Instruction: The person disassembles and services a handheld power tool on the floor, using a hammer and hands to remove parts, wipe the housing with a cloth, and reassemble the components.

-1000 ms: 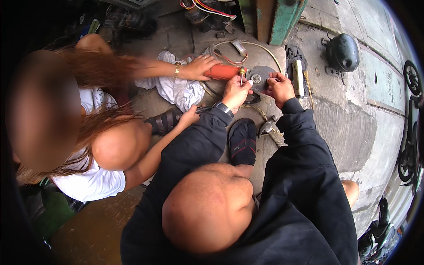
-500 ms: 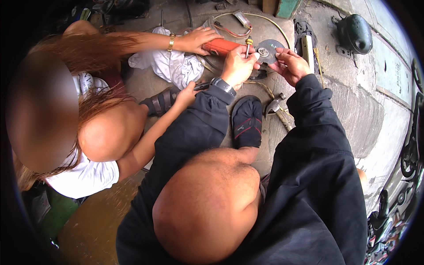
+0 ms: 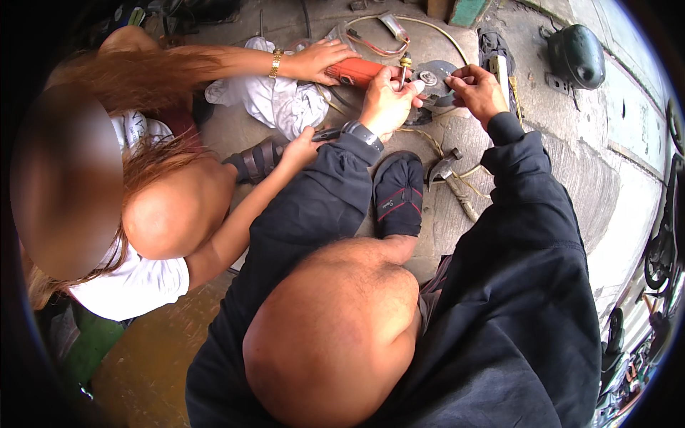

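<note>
A red-orange angle grinder (image 3: 354,72) lies on the floor ahead, with a grey cutting disc (image 3: 437,77) on its head. My left hand (image 3: 387,104) is closed beside the head, holding a small screwdriver-like tool (image 3: 405,63) upright, its yellow end on top. The disc's lower edge looks chipped. At the disc's right rim, my right hand (image 3: 479,93) pinches the edge between thumb and fingers. Another person's hand (image 3: 322,61) rests on the rear of the grinder's body. That person's other hand (image 3: 300,151) holds a dark, slender object beside my left wrist.
A claw hammer (image 3: 445,168) lies right of my shoe (image 3: 398,192). White cloth (image 3: 278,104) is bunched at the left. Beyond the grinder runs a pale cable (image 3: 441,34). A white power strip (image 3: 499,74) and a dark rounded metal tank (image 3: 576,55) are at the right.
My right hand has moved slightly right and up along the disc's rim, its fingers now drawn closer together. My left hand stays by the grinder head with the tool. More of the hammer shows.
</note>
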Available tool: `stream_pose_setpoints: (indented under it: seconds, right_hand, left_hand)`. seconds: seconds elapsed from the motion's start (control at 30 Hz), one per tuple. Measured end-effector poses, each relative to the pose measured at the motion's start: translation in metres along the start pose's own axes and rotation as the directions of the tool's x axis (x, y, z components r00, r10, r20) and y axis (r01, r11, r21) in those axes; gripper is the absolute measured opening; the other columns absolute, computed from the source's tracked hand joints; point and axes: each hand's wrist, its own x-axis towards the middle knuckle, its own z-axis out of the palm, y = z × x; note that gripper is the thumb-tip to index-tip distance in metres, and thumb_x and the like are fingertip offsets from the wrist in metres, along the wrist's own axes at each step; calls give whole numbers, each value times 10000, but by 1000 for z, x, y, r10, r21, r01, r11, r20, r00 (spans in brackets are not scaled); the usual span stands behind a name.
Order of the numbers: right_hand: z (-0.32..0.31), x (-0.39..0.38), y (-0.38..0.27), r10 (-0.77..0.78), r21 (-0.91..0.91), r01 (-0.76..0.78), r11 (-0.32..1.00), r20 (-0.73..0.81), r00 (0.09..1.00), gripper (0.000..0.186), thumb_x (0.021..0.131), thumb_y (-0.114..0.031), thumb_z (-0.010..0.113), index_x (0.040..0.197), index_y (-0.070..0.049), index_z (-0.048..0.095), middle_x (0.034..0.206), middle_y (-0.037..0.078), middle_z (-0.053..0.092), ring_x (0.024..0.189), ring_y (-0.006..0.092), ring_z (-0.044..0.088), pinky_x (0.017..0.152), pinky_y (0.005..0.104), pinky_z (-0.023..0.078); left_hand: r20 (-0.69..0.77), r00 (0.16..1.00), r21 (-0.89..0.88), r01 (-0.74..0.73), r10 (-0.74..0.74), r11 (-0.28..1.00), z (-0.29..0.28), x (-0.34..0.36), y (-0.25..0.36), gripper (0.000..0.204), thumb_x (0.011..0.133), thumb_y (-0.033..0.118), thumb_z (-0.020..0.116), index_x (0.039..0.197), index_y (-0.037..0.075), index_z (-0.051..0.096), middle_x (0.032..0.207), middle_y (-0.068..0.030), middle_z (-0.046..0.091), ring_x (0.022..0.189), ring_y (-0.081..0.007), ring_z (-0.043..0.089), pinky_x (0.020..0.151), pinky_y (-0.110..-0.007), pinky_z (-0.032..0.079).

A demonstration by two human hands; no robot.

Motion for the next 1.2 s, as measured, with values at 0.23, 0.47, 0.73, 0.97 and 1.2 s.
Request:
stream_pose_setpoints:
  seconds: [0.23,0.47,0.73,0.97,1.2]
  right_hand:
    - [-5,10,-23,-565,-212,602,770,215,797,216,868,-15,678,1073,-21,611,937,121,729,887,244,728,800,344,568]
    - [-3,18,-39,-542,-262,629,732,335,771,209,836,-2,670,1032,-18,600,918,131,730,875,271,729,786,359,568]
    - [4,25,-63,-522,-483,720,499,496,694,219,777,-79,676,984,-54,608,853,153,702,819,360,688,727,412,543]
    - [33,37,-77,-204,-757,377,534,317,926,290,742,-250,704,965,-65,700,876,183,720,846,371,709,773,429,562]
    - [24,30,-94,158,-649,48,759,257,953,327,793,-283,666,951,-3,729,891,229,720,891,342,721,780,414,566]
  left_hand:
    - [10,1000,-43,-1,1,999,0,-2,-1,253,918,41,690,1126,-34,569,918,-93,692,747,-134,675,640,-252,555]
    - [24,1000,-81,1,1,997,4,1,0,266,920,37,689,1144,-37,565,928,-97,692,769,-141,681,650,-255,561]
    - [-26,1000,-63,8,-10,998,14,-1,1,202,995,121,596,1153,-1,561,930,-87,698,758,-143,698,583,-240,513]
    - [-106,982,-266,121,-154,956,42,-30,-4,225,1086,217,365,1253,70,398,1012,-104,694,847,-188,715,625,-281,498]
    - [-112,987,-396,61,-114,916,55,-30,-16,196,1084,184,346,1227,67,411,1101,-115,672,900,-192,703,694,-324,550]
